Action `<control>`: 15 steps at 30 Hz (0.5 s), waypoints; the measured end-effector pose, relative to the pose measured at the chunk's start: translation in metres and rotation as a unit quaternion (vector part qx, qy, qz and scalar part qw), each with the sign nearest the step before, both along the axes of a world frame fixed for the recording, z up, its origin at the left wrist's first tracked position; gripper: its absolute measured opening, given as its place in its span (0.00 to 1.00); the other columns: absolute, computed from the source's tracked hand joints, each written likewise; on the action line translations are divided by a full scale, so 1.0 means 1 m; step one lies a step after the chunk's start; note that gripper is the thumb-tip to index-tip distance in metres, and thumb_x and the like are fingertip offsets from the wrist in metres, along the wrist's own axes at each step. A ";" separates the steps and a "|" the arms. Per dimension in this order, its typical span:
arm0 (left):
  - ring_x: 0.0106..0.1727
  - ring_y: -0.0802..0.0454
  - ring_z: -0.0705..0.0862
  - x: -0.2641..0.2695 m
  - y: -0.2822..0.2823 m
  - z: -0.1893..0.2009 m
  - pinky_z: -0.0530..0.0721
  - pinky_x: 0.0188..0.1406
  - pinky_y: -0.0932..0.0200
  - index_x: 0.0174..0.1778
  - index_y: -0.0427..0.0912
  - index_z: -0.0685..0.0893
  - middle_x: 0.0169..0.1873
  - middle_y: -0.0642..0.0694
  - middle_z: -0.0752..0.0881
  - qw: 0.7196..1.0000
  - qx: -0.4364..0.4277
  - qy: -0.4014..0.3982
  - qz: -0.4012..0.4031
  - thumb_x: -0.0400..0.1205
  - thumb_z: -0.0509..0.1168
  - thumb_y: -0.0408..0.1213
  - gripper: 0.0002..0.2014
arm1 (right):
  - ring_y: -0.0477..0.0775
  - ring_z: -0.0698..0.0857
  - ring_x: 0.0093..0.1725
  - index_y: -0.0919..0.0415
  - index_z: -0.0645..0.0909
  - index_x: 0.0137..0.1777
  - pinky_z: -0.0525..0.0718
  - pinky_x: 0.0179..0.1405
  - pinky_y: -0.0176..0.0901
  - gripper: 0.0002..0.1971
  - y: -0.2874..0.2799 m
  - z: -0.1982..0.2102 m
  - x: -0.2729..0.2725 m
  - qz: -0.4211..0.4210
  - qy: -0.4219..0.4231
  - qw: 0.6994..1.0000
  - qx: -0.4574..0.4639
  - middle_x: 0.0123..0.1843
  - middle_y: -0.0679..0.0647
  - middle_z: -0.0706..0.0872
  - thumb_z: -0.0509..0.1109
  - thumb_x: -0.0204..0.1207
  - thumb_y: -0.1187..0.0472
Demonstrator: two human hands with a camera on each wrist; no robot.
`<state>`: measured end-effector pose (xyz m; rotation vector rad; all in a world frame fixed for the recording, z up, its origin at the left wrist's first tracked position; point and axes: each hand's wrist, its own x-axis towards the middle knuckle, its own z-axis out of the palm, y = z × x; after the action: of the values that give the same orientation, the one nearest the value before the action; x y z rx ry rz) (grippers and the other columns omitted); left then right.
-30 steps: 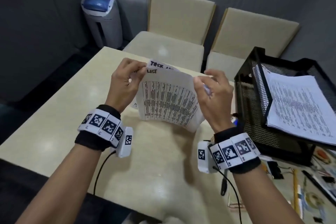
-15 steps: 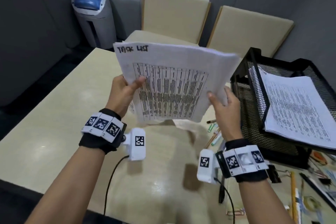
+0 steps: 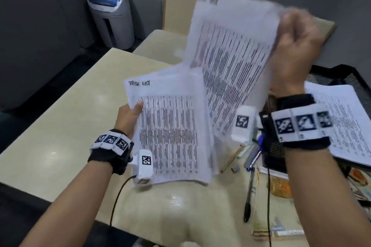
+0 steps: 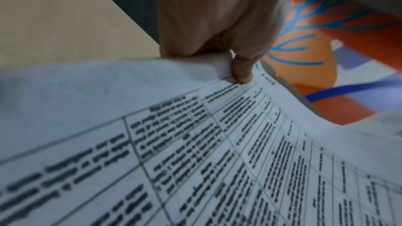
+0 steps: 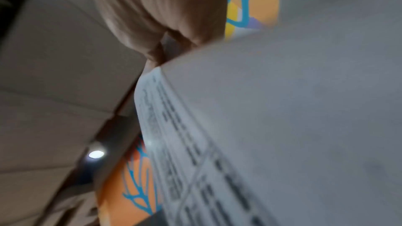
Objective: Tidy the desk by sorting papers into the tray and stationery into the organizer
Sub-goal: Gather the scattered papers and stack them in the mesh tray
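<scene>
Above the desk (image 3: 66, 118), in the air: 2 hands, each holding paper.

Left hand (image 3: 128, 116): low, forearm rising from the near edge, thumb (image 4: 241, 70) laid across the printed face and pinching the left margin of a sheaf of papers (image 3: 170, 130). The fingers are hidden behind the sheets. The sheaf carries a handwritten heading at its top left corner and a printed table below; its long axis runs away from the person, heading end farthest, with the face tilted up toward the head camera.

Right hand (image 3: 295, 46): raised well above and beyond the left, blurred, fingers curled at the right edge of a single printed sheet (image 3: 232, 62), which it grips. The sheet stands nearly upright, long axis leaning up and away, its lower end overlapping the right side of the sheaf. The right wrist view shows the sheet's edge coming out from under the palm (image 5: 165, 15).

Containers: 1 black mesh tray (image 3: 341, 74), to the right of the right wrist, holding a stack of printed pages (image 3: 345, 122) lying flat.

On the desk below the right wrist: 1 blue pen (image 3: 255, 158), 1 black pen (image 3: 249, 196), a pencil (image 3: 232, 158); other small items there are too blurred to tell.

Beyond the hands: 2 beige chairs (image 3: 176, 6) and, far left, a grey bin with a blue lid (image 3: 110, 16).
</scene>
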<state>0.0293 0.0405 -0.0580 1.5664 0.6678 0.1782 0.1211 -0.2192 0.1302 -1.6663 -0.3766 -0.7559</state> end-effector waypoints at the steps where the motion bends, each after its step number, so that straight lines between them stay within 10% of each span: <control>1: 0.47 0.46 0.77 -0.006 0.000 -0.009 0.75 0.50 0.50 0.43 0.40 0.78 0.46 0.40 0.78 0.999 0.025 0.035 -0.002 0.84 0.60 0.44 0.11 | 0.41 0.78 0.38 0.42 0.77 0.37 0.77 0.40 0.38 0.10 0.001 0.015 -0.003 0.011 -0.045 0.999 -0.004 0.33 0.37 0.79 0.62 0.78 0.57; 4: 0.55 0.40 0.81 -0.020 -0.006 -0.032 0.79 0.52 0.51 0.60 0.32 0.81 0.49 0.36 0.85 0.991 0.065 0.119 -0.023 0.85 0.58 0.44 0.18 | 0.38 0.78 0.34 0.48 0.79 0.38 0.75 0.36 0.35 0.11 0.008 0.034 -0.016 0.087 -0.065 0.994 0.009 0.29 0.35 0.81 0.63 0.79 0.63; 9: 0.78 0.35 0.67 -0.031 -0.008 -0.032 0.64 0.77 0.41 0.79 0.33 0.64 0.78 0.34 0.67 0.967 0.006 0.218 -0.131 0.84 0.52 0.57 0.35 | 0.37 0.78 0.25 0.53 0.76 0.33 0.76 0.27 0.31 0.17 0.013 -0.007 -0.025 0.165 0.188 0.964 0.088 0.22 0.40 0.82 0.59 0.81 0.71; 12: 0.80 0.38 0.65 -0.034 0.001 -0.037 0.58 0.81 0.39 0.75 0.43 0.70 0.79 0.37 0.65 0.966 -0.102 0.189 -0.143 0.78 0.50 0.64 0.36 | 0.38 0.76 0.23 0.54 0.76 0.29 0.73 0.24 0.31 0.20 0.015 -0.045 -0.016 0.135 0.291 0.946 0.049 0.19 0.42 0.80 0.57 0.77 0.75; 15: 0.59 0.42 0.83 -0.038 0.006 -0.034 0.75 0.68 0.46 0.60 0.45 0.81 0.65 0.37 0.81 0.962 -0.155 0.194 -0.110 0.79 0.49 0.65 0.30 | 0.40 0.73 0.19 0.52 0.69 0.25 0.69 0.20 0.32 0.16 0.016 -0.089 -0.008 0.085 0.395 0.914 -0.031 0.21 0.44 0.73 0.57 0.70 0.71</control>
<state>-0.0087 0.0466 -0.0916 1.3674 0.7754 -0.3951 0.1127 -0.2036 0.0415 -1.8189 0.0366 0.0952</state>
